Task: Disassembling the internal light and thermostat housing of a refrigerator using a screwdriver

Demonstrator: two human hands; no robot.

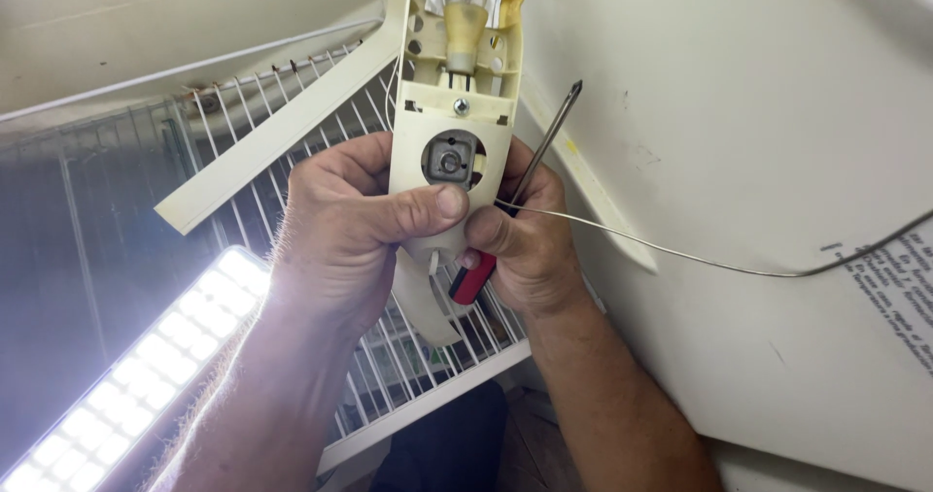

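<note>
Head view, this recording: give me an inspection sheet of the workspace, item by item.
Surface: white wire shelf behind the hands.
Job's things: cream plastic housing with a bulb at the top and a round metal part at centre; red-handled screwdriver, tip up.
Clutter: nothing seen.
Grips: left hand clasps the housing, thumb across it; right hand holds housing and screwdriver together.
Cables: thin grey wire runs right from the housing.
Surroundings: white liner wall; lit LED light bar lower left.

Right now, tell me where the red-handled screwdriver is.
Head view, right of centre: the red-handled screwdriver sits in the right hand, its tip pointing up beside the cream plastic housing.
</note>
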